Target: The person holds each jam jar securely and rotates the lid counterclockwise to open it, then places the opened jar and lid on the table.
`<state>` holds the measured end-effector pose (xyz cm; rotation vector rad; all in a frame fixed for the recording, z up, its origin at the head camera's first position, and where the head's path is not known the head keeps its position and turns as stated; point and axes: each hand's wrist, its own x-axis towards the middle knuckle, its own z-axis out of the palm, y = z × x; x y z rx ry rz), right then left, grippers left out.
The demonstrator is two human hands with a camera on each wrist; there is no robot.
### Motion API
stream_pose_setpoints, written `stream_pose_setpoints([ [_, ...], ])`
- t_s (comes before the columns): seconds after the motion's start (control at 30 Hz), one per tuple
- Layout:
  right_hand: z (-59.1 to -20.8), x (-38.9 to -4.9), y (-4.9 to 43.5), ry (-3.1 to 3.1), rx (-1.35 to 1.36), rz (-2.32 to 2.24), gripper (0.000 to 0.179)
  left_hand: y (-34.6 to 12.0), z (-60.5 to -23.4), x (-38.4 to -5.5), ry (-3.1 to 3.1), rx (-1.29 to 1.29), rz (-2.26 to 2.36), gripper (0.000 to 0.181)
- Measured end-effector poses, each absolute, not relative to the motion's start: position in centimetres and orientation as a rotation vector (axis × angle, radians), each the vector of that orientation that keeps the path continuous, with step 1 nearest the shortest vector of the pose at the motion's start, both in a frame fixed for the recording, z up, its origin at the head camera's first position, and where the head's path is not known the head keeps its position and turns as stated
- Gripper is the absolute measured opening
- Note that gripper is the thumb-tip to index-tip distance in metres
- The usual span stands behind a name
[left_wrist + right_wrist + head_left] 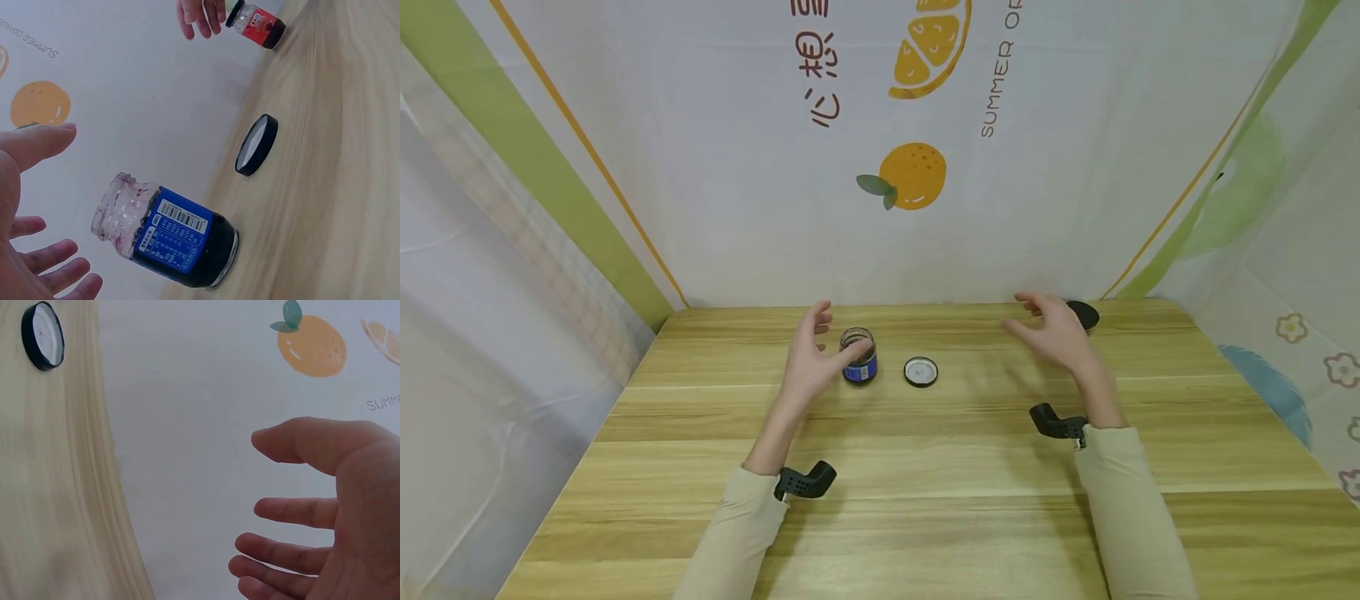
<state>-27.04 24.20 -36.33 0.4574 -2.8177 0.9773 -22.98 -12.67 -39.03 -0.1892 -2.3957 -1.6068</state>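
Note:
A glass jar with a blue label [178, 231] stands uncapped on the wooden table, dark contents inside and smears around its neck. My left hand [811, 358] hovers beside it with thumb and fingers spread, holding nothing; in the head view the thumb overlaps the jar's mouth. Right of the jar lies a black-rimmed lid [921, 372], its white inside facing up. Farther right, my right hand [1051, 333] hangs in the air with parted fingers and an empty palm. Just beyond it is a second jar with a red label [259, 26], its black lid on, mostly hidden by the hand in the head view.
The wooden table [925, 467] ends at a white cloth backdrop [737, 208] printed with oranges and lettering. More cloth hangs along the left and right sides. Each wrist carries a black camera mount [805, 481].

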Motion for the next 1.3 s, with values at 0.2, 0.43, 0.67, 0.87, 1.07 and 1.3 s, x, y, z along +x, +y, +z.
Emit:
stream_pose_setpoints([
  [0.2,-36.0,-27.0,25.2,-2.787,0.441,0.989,0.061,-12.8,-38.4,-22.7,-2.382,-0.197,-1.591,0.090],
  [0.43,-35.6,-26.8,26.1,-2.767,0.412,1.007,0.060,-12.7,-37.8,-22.6,-2.357,-0.231,-1.569,0.088],
  [0.67,-35.5,-26.6,27.4,-2.759,0.377,1.029,0.064,-12.5,-37.2,-22.2,-2.331,-0.273,-1.573,0.085],
  [0.87,-35.4,-26.4,28.3,-2.738,0.359,1.025,0.064,-12.2,-36.7,-22.0,-2.322,-0.305,-1.565,0.083],
  [1.07,-35.4,-26.1,29.1,-2.730,0.321,1.057,0.065,-12.1,-36.3,-21.6,-2.308,-0.321,-1.584,0.083],
  [1.3,-35.4,-26.2,29.9,-2.745,0.279,1.077,0.065,-11.9,-35.8,-21.3,-2.292,-0.358,-1.587,0.082],
])
